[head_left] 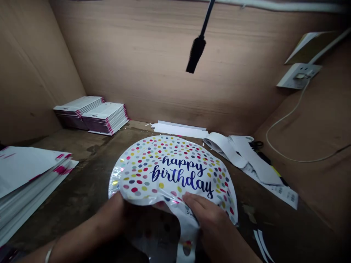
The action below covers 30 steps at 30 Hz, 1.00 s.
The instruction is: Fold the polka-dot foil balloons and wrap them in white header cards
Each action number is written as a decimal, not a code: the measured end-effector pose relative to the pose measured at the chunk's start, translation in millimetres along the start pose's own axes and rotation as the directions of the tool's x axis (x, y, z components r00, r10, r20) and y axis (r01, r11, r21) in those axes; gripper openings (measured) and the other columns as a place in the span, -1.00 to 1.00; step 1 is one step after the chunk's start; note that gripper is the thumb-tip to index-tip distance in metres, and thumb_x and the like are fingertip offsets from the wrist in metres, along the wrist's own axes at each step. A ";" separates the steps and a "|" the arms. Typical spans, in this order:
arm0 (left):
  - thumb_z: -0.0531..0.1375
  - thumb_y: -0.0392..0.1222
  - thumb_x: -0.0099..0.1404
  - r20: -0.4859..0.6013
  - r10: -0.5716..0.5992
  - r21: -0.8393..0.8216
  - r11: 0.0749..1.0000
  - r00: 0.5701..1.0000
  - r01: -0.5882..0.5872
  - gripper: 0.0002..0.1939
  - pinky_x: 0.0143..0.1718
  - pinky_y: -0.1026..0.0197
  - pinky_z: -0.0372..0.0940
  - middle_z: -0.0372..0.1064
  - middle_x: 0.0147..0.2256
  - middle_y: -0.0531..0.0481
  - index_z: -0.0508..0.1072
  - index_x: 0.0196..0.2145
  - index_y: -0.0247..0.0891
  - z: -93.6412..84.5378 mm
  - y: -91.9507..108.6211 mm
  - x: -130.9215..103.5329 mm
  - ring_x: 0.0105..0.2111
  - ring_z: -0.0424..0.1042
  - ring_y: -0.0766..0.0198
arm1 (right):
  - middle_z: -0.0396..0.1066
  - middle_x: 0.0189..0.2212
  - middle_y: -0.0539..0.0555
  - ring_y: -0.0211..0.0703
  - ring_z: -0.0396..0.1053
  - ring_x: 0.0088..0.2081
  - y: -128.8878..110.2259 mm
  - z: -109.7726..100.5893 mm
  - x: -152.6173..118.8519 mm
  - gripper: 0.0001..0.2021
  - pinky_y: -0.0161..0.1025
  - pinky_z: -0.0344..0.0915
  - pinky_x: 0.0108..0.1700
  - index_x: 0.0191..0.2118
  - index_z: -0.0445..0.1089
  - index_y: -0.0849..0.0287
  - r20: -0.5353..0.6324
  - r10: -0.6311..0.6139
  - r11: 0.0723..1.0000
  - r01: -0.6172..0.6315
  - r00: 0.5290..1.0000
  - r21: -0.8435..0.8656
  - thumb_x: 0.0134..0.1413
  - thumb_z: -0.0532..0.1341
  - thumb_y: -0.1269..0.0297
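A flat, uninflated foil balloon [175, 179] lies in front of me, white with coloured dots and "happy birthday" in dark blue script. Its tail with a hole [188, 248] points towards me. My left hand [116, 210] holds the balloon's lower left edge, its fingers mostly hidden behind the foil. Closed on the foil beside the tail, my right hand [205, 215] has its fingers on the printed face. Another layer of foil shows under the left edge and below, in shadow; I cannot tell whether it is a second balloon.
Stacks of white and pink card packs [105, 115] stand at the back left. A larger card pile [33, 179] is at near left. Label strips [252, 160] and scissors [257, 145] lie right. A black cable connector [196, 54] hangs above; a socket [298, 76] has a white cable.
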State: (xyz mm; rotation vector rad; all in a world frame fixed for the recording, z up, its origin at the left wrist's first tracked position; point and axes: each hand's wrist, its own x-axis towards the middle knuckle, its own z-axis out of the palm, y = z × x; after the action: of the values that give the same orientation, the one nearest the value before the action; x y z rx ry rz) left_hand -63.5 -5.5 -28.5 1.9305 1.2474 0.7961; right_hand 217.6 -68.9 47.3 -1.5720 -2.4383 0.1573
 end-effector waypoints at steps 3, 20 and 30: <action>0.22 -0.05 0.15 -0.344 -0.124 0.140 0.973 0.931 0.182 -0.37 -0.05 -0.10 0.33 0.24 0.05 -0.25 0.16 0.13 -0.27 -29.2 -15.3 -9.0 -0.03 0.36 -0.06 | 0.36 0.04 0.23 -0.05 0.33 0.05 -7.6 17.9 6.8 -0.44 -0.14 0.28 0.08 0.10 0.30 0.30 0.150 0.085 0.990 -0.100 0.985 0.097 -0.08 -0.01 0.61; 0.06 -0.41 0.16 0.287 0.334 0.391 0.815 0.898 -0.428 -0.60 0.01 0.10 0.23 0.41 -0.08 -0.07 0.42 -0.06 -0.17 -44.4 -21.8 10.1 -0.06 0.36 0.14 | 0.19 0.17 0.13 0.02 0.10 0.21 81.0 19.2 -29.8 -0.41 0.06 0.07 0.21 0.16 0.24 0.12 0.257 0.142 0.986 -0.159 0.956 0.045 -0.07 0.07 0.48; 0.04 -0.30 0.17 0.148 0.155 0.309 0.931 0.977 -0.195 -0.71 -0.12 0.25 0.27 0.47 -0.21 0.01 0.49 -0.21 -0.19 -66.9 -46.0 25.6 -0.18 0.42 0.21 | 0.30 0.11 0.09 -0.02 0.19 0.16 101.1 26.6 -27.0 -0.57 -0.03 0.13 0.17 -0.01 0.43 0.06 0.230 0.170 0.929 -0.234 0.958 0.288 0.00 0.04 0.39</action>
State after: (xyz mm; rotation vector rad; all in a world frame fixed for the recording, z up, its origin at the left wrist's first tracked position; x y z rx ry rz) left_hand -130.6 46.8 -24.5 2.3441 1.2003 0.5759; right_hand 310.8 -50.3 -4.0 -1.7243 -2.2386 0.7371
